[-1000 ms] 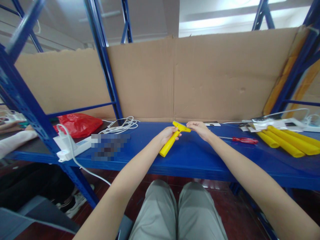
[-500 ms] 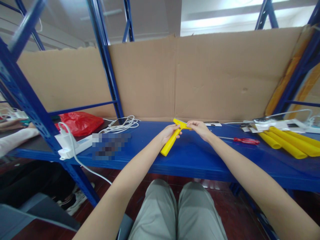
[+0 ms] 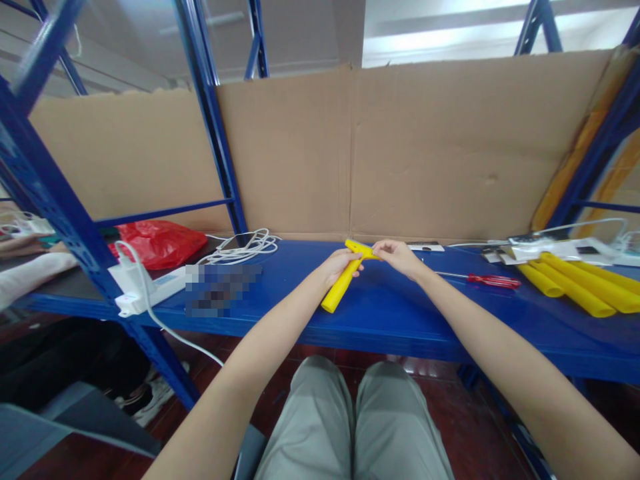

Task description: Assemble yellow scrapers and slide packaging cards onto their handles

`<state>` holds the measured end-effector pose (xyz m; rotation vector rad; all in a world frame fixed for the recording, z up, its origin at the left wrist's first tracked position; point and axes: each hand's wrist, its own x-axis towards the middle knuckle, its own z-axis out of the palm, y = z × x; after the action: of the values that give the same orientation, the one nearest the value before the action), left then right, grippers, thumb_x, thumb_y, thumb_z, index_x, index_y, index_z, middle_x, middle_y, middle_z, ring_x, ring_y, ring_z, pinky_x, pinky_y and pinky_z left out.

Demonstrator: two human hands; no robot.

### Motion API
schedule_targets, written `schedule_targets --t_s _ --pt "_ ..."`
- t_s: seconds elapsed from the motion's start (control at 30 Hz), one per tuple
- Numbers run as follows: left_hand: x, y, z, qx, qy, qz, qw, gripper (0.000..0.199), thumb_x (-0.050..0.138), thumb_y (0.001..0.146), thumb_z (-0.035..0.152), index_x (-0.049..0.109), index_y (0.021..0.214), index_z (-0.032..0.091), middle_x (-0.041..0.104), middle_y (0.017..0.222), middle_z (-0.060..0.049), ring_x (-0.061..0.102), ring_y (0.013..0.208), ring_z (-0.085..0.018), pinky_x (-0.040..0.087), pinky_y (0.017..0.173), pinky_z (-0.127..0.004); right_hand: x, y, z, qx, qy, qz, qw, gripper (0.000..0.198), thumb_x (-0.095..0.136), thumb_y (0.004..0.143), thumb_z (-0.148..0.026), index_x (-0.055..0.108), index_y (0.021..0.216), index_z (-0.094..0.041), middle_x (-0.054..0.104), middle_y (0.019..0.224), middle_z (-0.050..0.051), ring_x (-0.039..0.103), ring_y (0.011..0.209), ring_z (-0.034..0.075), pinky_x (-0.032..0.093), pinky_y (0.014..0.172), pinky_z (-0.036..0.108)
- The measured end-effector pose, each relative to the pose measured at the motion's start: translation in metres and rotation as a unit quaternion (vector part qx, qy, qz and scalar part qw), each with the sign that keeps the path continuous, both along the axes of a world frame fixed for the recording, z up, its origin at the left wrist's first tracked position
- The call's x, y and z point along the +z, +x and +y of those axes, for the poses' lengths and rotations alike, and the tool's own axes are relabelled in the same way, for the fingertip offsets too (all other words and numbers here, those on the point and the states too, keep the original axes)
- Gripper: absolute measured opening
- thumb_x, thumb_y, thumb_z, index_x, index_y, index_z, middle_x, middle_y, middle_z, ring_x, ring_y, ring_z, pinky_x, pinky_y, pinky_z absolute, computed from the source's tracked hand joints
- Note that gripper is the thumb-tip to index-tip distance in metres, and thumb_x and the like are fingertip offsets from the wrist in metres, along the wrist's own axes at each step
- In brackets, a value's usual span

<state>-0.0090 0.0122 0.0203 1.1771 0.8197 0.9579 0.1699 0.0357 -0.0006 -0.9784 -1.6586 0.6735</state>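
Observation:
A yellow T-shaped plastic tool [image 3: 340, 287] is held just above the blue shelf [image 3: 400, 313], its handle pointing toward me. My left hand [image 3: 336, 262] is wrapped around the upper part of the handle. My right hand [image 3: 397, 255] pinches the right end of the tool's crossbar head. A red-handled screwdriver [image 3: 487, 281] lies on the shelf to the right of my right hand.
Several yellow tubes [image 3: 575, 283] and white packets [image 3: 555, 250] lie at the right. A white cable coil [image 3: 245, 248], a white power strip [image 3: 145, 290] and a red plastic bag [image 3: 155, 243] sit at the left. Cardboard [image 3: 400, 147] backs the shelf. Another person's sleeve [image 3: 30, 277] is at far left.
The tool's head has tilted slightly and my right fingers have closed further onto its right end. Both hands stay in nearly the same place.

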Motion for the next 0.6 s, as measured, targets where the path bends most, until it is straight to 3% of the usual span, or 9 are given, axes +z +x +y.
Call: schedule_targets --t_s 0.33,0.6 --pt "-0.0007 -0.0013 0.0018 -0.001 -0.002 0.001 1.0 0.014 0.045 0.088 0.0 0.056 0.092 0.008 0.057 0.062 -0.002 0.052 0.045 -0.008 0.039 0.042 -0.018 -0.0013 -0.0043 -0.001 -0.004 0.048 -0.014 0.999 0.015 0.068 0.067 -0.034 0.059 0.067 -0.022 0.066 0.077 0.001 0.059 0.076 0.017 0.048 0.082 0.036" --pt "-0.0009 0.0003 -0.0005 0.015 0.0 0.007 1.0 0.013 0.047 0.088 0.0 0.057 0.088 0.009 0.059 0.061 -0.002 0.053 0.046 -0.008 0.04 0.041 -0.017 -0.0014 -0.0017 -0.004 -0.019 -0.099 0.04 0.994 0.019 0.07 0.067 -0.023 0.058 0.081 -0.021 0.067 0.079 0.001 0.062 0.068 0.014 0.047 0.062 0.026"
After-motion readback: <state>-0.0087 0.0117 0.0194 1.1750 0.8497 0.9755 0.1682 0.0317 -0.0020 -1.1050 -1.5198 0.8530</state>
